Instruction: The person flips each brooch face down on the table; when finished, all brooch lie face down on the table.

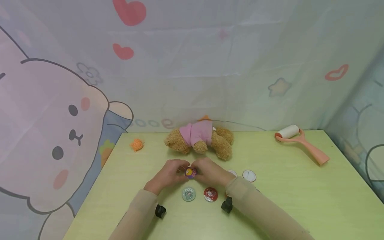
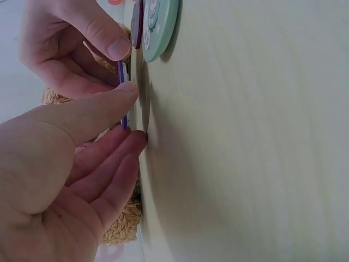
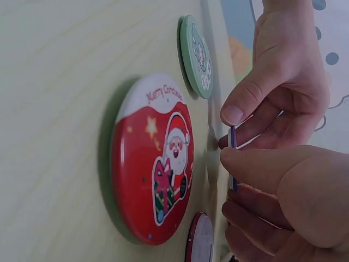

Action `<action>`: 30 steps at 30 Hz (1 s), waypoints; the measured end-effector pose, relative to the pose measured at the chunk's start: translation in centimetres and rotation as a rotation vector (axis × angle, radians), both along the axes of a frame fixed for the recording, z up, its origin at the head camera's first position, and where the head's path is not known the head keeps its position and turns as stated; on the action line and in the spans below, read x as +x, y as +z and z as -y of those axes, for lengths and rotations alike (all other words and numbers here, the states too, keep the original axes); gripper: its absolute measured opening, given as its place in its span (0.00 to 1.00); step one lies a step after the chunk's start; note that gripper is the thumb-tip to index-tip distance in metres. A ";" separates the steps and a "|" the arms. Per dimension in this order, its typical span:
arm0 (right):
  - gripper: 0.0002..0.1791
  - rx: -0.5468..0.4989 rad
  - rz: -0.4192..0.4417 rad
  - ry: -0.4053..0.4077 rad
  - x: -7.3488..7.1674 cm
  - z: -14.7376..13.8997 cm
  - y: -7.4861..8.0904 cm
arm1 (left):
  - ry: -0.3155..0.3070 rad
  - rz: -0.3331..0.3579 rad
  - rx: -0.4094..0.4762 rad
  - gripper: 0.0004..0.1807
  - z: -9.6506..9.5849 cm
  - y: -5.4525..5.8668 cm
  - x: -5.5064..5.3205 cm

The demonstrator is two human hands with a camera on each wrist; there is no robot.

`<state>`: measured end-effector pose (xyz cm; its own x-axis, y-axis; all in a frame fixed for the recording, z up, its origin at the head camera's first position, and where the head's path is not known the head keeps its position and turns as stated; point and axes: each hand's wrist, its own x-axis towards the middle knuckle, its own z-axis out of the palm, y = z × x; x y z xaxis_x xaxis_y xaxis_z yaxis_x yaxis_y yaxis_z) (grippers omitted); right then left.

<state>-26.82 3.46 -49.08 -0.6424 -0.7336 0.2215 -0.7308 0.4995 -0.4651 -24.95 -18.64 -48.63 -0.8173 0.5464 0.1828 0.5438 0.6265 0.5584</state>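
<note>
Both hands hold one small purple button badge [image 1: 190, 173] with a yellow figure on it, just above the table. My left hand [image 1: 169, 174] pinches its left edge between thumb and fingers; my right hand [image 1: 210, 172] pinches the right edge. In the left wrist view the badge [image 2: 125, 121] is seen edge-on, thin and purple-rimmed. Nearer the front lie a green badge [image 1: 188, 194] with a cartoon and a red badge [image 1: 210, 194]. The right wrist view shows Santa and "Merry Christmas" on a red badge [image 3: 155, 161].
A brown teddy bear [image 1: 201, 135] in a pink top lies behind the hands. White-faced round badges [image 1: 249, 175] lie to the right, one partly hidden by the right arm. An orange yarn-like piece [image 1: 137, 144] is back left, a lint roller [image 1: 306, 141] back right.
</note>
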 end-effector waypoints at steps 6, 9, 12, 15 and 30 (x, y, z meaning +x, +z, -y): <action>0.12 -0.043 -0.015 0.016 -0.2 -0.1 0.1 | 0.007 0.009 0.027 0.21 0.0 0.1 -0.2; 0.11 -0.052 -0.022 0.019 -0.2 -0.2 0.1 | 0.025 0.009 0.016 0.19 0.0 0.1 -0.2; 0.10 -0.054 -0.033 0.024 -0.2 -0.3 0.2 | 0.042 -0.007 -0.003 0.15 -0.1 0.0 -0.2; 0.08 -0.058 -0.038 0.031 -0.1 -0.3 0.2 | 0.034 -0.036 -0.010 0.12 -0.1 0.0 -0.2; 0.05 -0.065 -0.016 0.040 -0.1 -0.5 0.2 | -0.003 -0.029 -0.007 0.07 0.2 0.2 0.0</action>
<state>-26.97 3.93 -48.92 -0.6089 -0.7423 0.2796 -0.7573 0.4392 -0.4833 -24.97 -18.85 -48.38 -0.8099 0.5504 0.2026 0.5618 0.6287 0.5378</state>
